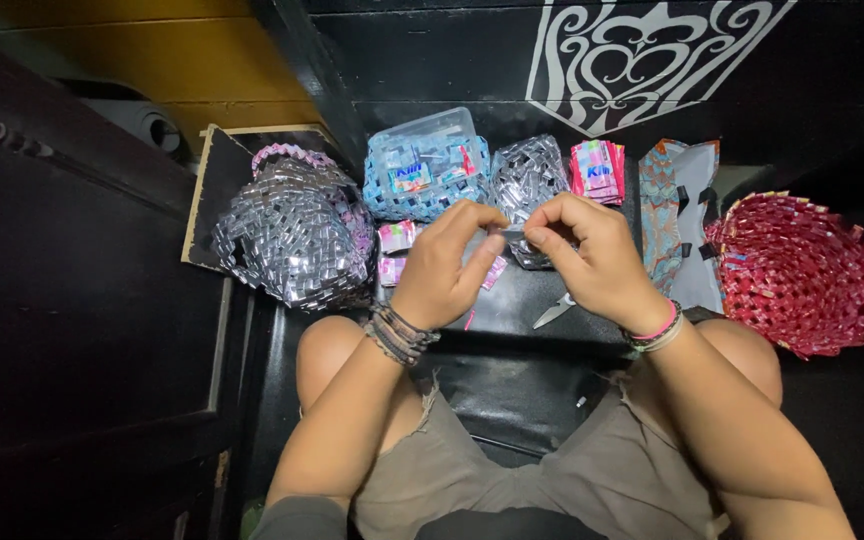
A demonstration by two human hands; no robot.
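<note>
So the person is sitting with knees apart in front of a dark worktop point(512, 300), and there's woven stuff lying all over it. Biggest piece is the red woven basket point(802, 270) sitting off to the right, then a silver woven bag point(292, 235) with a pinkish handle leaning on the left. Behind the hands there's a blue woven box point(422, 180) holding a clear plastic container, and a smaller silver woven piece point(530, 180) sitting just beside it. A stack of pink wrappers point(597, 168) is resting further right, next to a patterned teal and grey pouch point(680, 220). Scissors point(555, 310) are peeking out just under the right hand point(597, 260). The left hand point(442, 265) and the right one are meeting fingertip to fingertip above the worktop, both pinching a small silver strip point(512, 234) between thumbs and forefingers. Both wrists are wearing bracelets.
</note>
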